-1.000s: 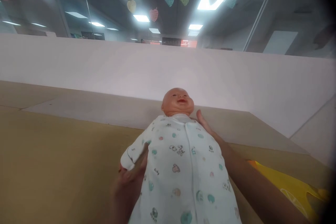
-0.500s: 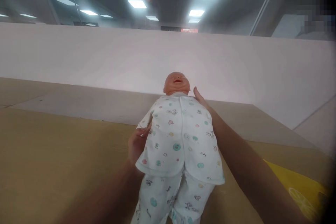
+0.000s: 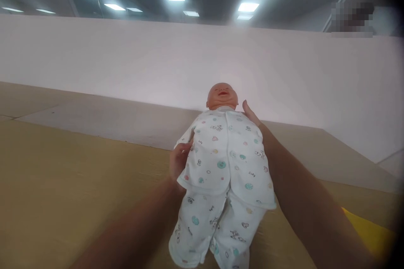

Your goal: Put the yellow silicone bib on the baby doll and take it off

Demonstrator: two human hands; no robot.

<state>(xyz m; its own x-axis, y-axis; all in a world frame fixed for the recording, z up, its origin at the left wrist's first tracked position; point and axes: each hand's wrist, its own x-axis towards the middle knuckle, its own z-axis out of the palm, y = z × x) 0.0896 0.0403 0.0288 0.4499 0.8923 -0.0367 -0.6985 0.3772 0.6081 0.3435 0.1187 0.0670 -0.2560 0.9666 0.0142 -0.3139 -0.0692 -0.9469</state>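
One baby doll (image 3: pixel 225 157) in printed pyjamas, held between two hands; left hand (image 3: pixel 179 160) grip closed on its side; right hand (image 3: pixel 252 117) grip cupping its shoulder; one yellow cloth (image 3: pixel 369 231) on the tan surface (image 3: pixel 63 176).

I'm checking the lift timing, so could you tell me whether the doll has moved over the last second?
Yes: the doll has moved away from the camera, nearer the white wall.

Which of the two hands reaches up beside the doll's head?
The right hand: its fingertips lie by the doll at the neck, while the left hand grips lower, at the doll's side.
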